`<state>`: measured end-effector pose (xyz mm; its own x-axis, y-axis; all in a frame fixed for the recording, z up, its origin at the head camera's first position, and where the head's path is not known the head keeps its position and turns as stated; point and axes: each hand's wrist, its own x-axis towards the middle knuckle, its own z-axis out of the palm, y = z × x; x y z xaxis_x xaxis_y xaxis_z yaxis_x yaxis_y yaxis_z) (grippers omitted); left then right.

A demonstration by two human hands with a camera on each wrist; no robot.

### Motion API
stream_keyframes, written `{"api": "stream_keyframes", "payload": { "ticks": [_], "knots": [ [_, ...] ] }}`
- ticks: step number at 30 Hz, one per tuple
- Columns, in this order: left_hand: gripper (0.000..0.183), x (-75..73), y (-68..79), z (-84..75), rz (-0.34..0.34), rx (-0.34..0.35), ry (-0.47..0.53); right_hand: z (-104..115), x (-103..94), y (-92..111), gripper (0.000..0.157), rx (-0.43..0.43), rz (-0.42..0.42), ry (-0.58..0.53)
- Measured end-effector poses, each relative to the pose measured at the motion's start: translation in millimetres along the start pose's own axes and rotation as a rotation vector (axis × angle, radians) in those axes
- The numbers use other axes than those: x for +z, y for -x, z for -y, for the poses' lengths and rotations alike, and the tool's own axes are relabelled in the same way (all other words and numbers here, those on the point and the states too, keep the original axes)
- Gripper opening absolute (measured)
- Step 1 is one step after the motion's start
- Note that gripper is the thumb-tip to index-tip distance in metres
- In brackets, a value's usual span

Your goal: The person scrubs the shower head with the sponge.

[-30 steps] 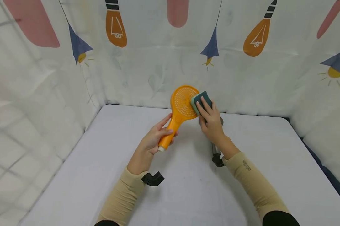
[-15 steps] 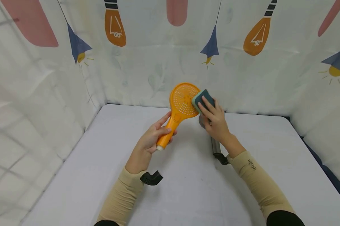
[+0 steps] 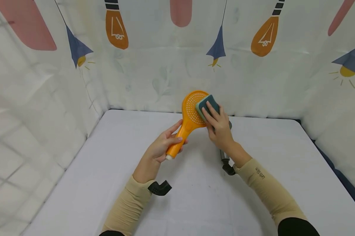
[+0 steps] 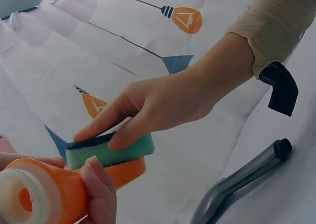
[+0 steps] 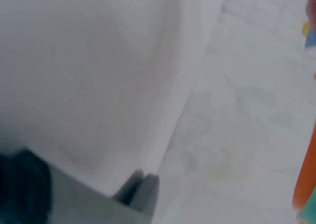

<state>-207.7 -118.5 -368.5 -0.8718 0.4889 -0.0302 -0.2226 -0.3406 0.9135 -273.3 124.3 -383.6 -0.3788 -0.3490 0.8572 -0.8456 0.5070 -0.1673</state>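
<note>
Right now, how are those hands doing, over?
Left hand grips orange shower head. Right hand holds green sponge against its holed face. Gray-handled object nearby, not blocking.

A white tabletop point(image 3: 195, 203) with rounded far corners stands before pale, creased hangings point(image 3: 148, 68) printed with orange bulbs point(image 3: 117, 28), blue lampshades point(image 3: 217, 46) and pink shapes point(image 3: 181, 13). Faint grey grid lines point(image 3: 12, 175) cross the left side; dark blue fabric point(image 3: 349, 188) borders the right edge.

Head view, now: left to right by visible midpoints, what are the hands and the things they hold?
Bare left hand → orange plastic shower head with a round perforated face → teal-and-light-green block sponge → bare right hand.
</note>
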Motion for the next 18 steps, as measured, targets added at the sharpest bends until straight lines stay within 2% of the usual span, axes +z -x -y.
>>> {"api": "stream_keyframes", "payload": {
  "ticks": [4,8,11,16,18],
  "knots": [
    [0.069,1.1,-0.4,0.3,-0.012,-0.001,0.004,12,1.1,3,0.050,-0.126,0.095,-0.009],
    [0.069,1.7,0.1,0.0,-0.017,-0.014,0.005,4,-3.7,2,0.050,-0.149,0.104,0.023],
    [0.069,3.1,0.3,-0.3,-0.009,-0.036,0.004,-9,-9.1,-1,0.047,-0.091,0.068,0.052],
    [0.069,4.2,-0.3,2.5,0.013,-0.071,-0.005,-25,-14.8,-6,0.042,0.099,-0.050,0.048],
    [0.068,4.1,-1.0,4.3,0.011,-0.081,-0.006,-28,-14.9,-7,0.041,0.143,-0.072,0.047]
  ]
}}
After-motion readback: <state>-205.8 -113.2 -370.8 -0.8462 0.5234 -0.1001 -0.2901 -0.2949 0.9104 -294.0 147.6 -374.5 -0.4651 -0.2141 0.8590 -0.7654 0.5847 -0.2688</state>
